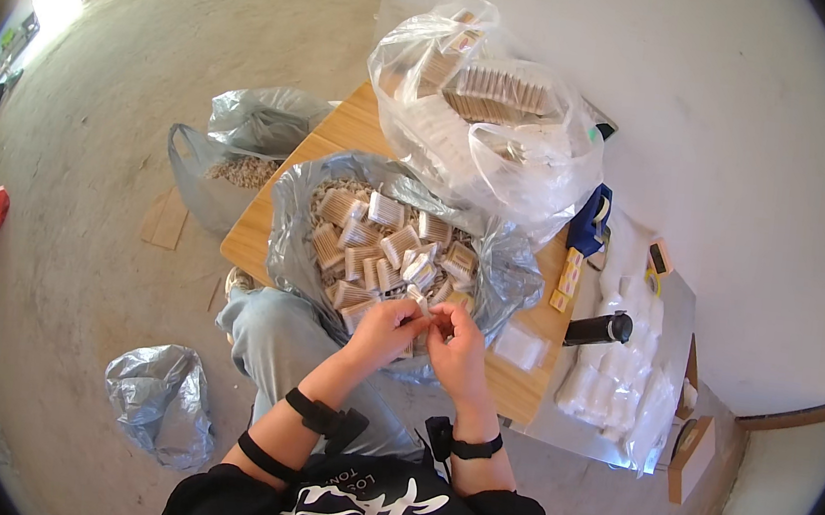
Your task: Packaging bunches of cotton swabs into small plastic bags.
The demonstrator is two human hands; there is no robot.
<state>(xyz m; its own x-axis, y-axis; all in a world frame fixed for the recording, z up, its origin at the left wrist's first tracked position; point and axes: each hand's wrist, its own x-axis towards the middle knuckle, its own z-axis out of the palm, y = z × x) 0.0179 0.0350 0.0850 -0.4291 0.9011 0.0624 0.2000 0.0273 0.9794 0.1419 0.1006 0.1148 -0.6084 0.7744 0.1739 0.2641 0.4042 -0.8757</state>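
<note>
My left hand [388,329] and my right hand [455,347] meet over the near side of a grey plastic bag [293,213]. Both are closed, thumbs and fingertips pinching the near end of a small clear plastic packet [416,296]; its contents are hard to make out. Inside the open bag lie several small packs of thin wooden sticks [342,207], flat and tilted over one another. Loose beige bits show between them. The fingers hide part of the packs beneath.
Behind stands a clear bag [426,33] full of stick packs. To the right are a blue tape dispenser [589,221], a black bottle [598,329], a flat clear stack [521,346] and white plastic-wrapped rolls [611,379]. Grey bags [161,402] lie on the floor at left.
</note>
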